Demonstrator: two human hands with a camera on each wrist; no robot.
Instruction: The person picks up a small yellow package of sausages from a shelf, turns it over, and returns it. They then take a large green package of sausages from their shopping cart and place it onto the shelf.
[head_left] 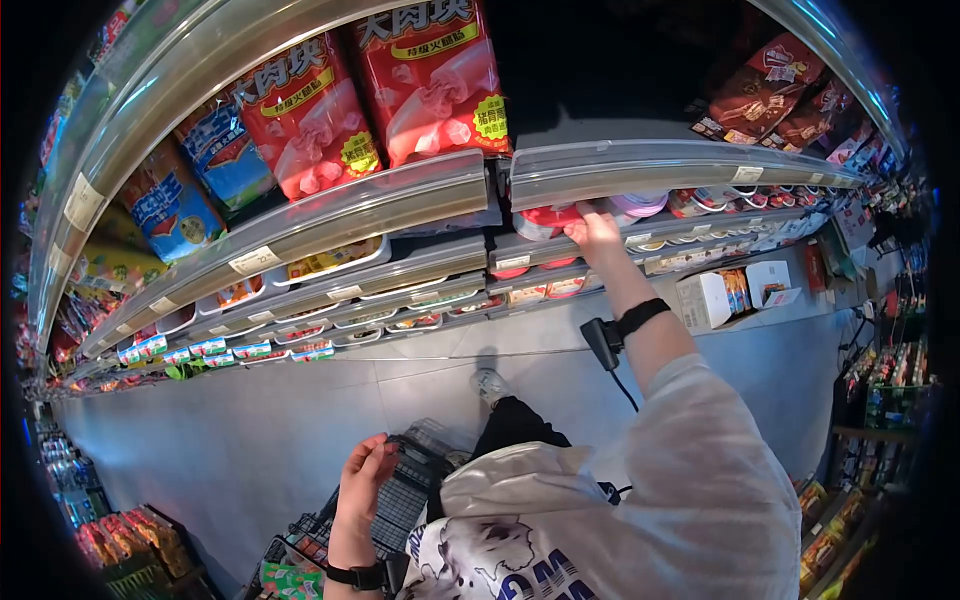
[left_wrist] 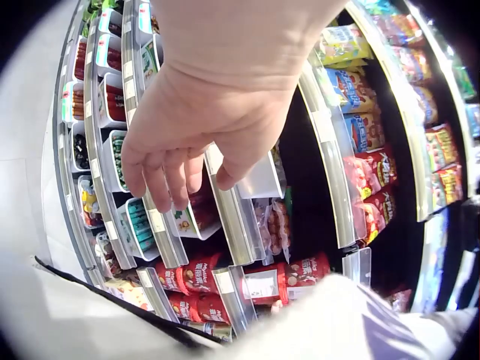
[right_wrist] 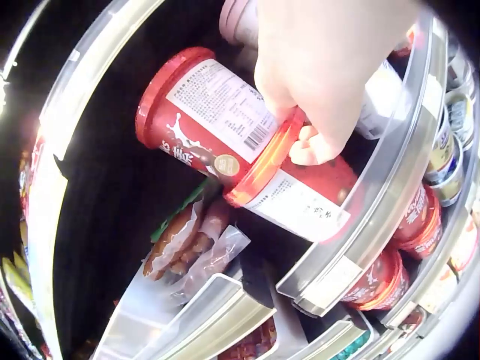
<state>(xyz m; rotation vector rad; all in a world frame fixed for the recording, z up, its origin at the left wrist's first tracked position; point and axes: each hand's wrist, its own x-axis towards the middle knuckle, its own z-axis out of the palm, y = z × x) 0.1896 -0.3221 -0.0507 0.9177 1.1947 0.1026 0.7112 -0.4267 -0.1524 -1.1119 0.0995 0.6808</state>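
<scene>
My right hand point(head_left: 597, 232) reaches in under a clear shelf lip. Its curled fingers pinch the rim of a red tub point(right_wrist: 306, 206) in the right wrist view. Against that tub's lid, and tilted in line with it, sits another red tub point(right_wrist: 214, 120) with a white printed label. Most of the right thumb is hidden. Low in front of the body, my left hand point(head_left: 368, 470) is loosely curled beside a black wire shopping cart point(head_left: 395, 500). Nothing shows between its bent fingers point(left_wrist: 174, 180) in the left wrist view, where shelves form the background.
Clear shelf lips point(head_left: 680, 172) with price tags run along the rack. Red meat-snack bags point(head_left: 435, 90) stand on the shelf above. Packed sausages point(right_wrist: 199, 244) lie beside the tubs. An open white carton point(head_left: 705, 300) stands low at right; snack racks point(head_left: 135, 545) flank the aisle.
</scene>
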